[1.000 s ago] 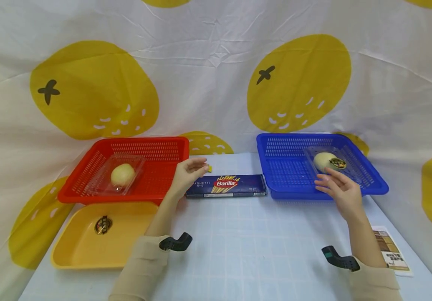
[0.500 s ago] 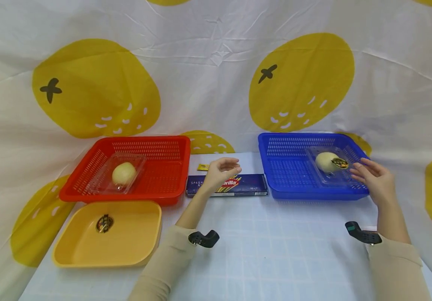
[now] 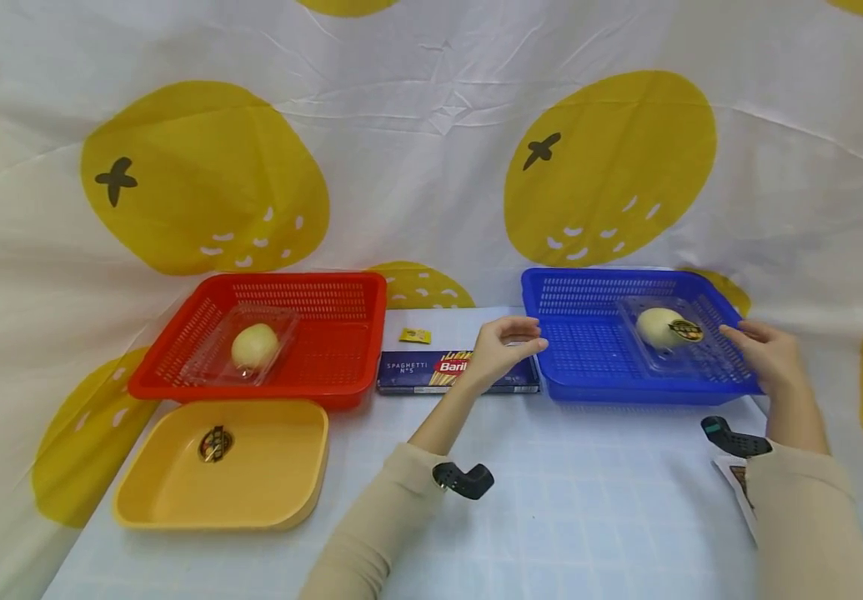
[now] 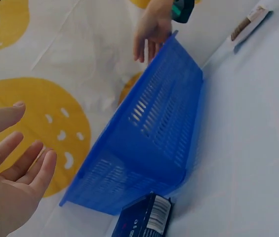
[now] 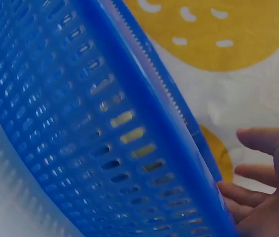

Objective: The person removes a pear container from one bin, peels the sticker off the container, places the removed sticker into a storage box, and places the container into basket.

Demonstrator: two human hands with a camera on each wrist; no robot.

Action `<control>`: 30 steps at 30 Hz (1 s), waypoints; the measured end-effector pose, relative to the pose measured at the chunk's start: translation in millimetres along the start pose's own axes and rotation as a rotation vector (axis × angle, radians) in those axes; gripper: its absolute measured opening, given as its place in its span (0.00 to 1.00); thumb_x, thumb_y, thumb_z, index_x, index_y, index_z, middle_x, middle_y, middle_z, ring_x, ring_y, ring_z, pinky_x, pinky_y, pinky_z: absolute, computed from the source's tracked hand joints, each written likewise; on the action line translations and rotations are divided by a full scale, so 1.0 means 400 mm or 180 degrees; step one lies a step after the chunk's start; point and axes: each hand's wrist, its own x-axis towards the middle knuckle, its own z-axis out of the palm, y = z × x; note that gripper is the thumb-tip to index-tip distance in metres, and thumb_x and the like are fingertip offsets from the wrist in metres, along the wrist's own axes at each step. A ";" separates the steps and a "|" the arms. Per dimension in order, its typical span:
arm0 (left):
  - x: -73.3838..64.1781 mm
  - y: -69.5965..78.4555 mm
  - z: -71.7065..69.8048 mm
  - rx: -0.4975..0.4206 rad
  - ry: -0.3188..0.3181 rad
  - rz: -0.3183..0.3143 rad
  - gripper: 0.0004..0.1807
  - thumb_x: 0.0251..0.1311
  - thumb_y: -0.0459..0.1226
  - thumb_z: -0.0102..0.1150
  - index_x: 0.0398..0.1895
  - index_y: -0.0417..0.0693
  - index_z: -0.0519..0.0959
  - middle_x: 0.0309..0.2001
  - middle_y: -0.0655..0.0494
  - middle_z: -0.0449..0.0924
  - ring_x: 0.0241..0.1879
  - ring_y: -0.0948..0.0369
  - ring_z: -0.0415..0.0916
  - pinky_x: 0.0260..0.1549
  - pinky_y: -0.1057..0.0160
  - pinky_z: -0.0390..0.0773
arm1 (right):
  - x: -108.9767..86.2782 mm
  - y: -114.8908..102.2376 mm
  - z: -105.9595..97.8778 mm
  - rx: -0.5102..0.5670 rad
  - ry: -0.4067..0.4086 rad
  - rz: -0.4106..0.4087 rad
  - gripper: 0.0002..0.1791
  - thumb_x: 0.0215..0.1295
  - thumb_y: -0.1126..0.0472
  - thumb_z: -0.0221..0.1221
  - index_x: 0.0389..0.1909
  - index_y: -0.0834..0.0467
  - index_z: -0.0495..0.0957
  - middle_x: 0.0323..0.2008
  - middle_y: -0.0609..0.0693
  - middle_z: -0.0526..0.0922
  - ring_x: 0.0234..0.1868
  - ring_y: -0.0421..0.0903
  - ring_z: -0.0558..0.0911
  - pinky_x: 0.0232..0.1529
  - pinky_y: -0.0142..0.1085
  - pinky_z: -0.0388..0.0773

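A blue perforated basket (image 3: 577, 385) stands at the back right. Inside it is a clear plastic box (image 3: 674, 364) holding a pale round item (image 3: 654, 327), with a dark round sticker on the lid. Held over the spaghetti box (image 3: 419, 372), my left hand (image 3: 504, 352) has its fingertips near the basket's left front corner, loosely bent around nothing. At the basket's right side is my right hand (image 3: 772, 354). In the right wrist view, that hand's fingertips (image 5: 245, 193) lie right at the basket's rim, thumb apart from them.
On the left stand a red basket (image 3: 374, 354) with a similar clear box (image 3: 209, 354) and, before it, a yellow tray (image 3: 269, 471) with a dark round sticker. A small yellow packet (image 3: 415, 336) lies behind the spaghetti box. A printed white packet (image 3: 735, 483) lies partly under my right forearm.
My left hand has moved right, from beside the red basket to the blue basket's left corner. My right hand has moved right, from over the blue basket's front to its right side.
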 end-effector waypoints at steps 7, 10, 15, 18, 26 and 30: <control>0.010 0.005 0.044 -0.0013 -0.0023 -0.0104 0.21 0.53 0.34 0.66 0.51 0.39 0.77 0.48 0.47 0.80 0.49 0.57 0.78 0.44 0.70 0.77 | 0.010 -0.014 0.008 -0.0239 -0.0578 -0.0053 0.51 0.66 0.40 0.47 0.66 0.79 0.41 0.63 0.81 0.49 0.62 0.74 0.58 0.57 0.58 0.61; 0.017 0.000 0.058 -0.0006 -0.0045 -0.0168 0.21 0.54 0.35 0.67 0.51 0.41 0.77 0.48 0.50 0.80 0.52 0.53 0.76 0.44 0.70 0.76 | 0.013 -0.019 0.011 -0.0278 -0.0672 -0.0014 0.51 0.65 0.40 0.49 0.66 0.79 0.41 0.64 0.81 0.47 0.63 0.73 0.58 0.58 0.56 0.61; 0.029 -0.014 0.086 -0.0016 -0.0116 -0.0277 0.22 0.54 0.37 0.67 0.53 0.43 0.76 0.49 0.52 0.80 0.54 0.53 0.74 0.44 0.72 0.75 | 0.012 -0.020 0.015 -0.0460 -0.0650 0.0014 0.50 0.64 0.41 0.52 0.65 0.80 0.45 0.63 0.81 0.48 0.61 0.74 0.60 0.58 0.57 0.64; 0.035 -0.022 0.104 -0.0001 -0.0159 -0.0312 0.22 0.54 0.37 0.67 0.53 0.44 0.76 0.50 0.51 0.78 0.54 0.57 0.74 0.43 0.73 0.75 | 0.011 -0.016 0.018 -0.0557 -0.0656 -0.0091 0.49 0.63 0.43 0.55 0.65 0.79 0.48 0.62 0.81 0.51 0.59 0.74 0.62 0.56 0.56 0.68; 0.050 -0.028 0.152 0.0194 -0.0243 -0.0389 0.23 0.53 0.40 0.67 0.53 0.46 0.77 0.53 0.50 0.77 0.56 0.55 0.73 0.43 0.73 0.74 | 0.013 -0.017 0.036 -0.0709 -0.0669 -0.0494 0.41 0.62 0.54 0.61 0.62 0.81 0.55 0.51 0.74 0.74 0.51 0.67 0.74 0.42 0.48 0.79; 0.062 -0.026 0.172 0.0356 -0.0301 -0.0473 0.24 0.52 0.42 0.68 0.54 0.50 0.77 0.52 0.54 0.78 0.56 0.56 0.72 0.44 0.71 0.74 | 0.019 -0.021 0.052 -0.0607 -0.0732 -0.0509 0.40 0.59 0.60 0.63 0.62 0.81 0.56 0.40 0.60 0.83 0.34 0.41 0.81 0.39 0.42 0.80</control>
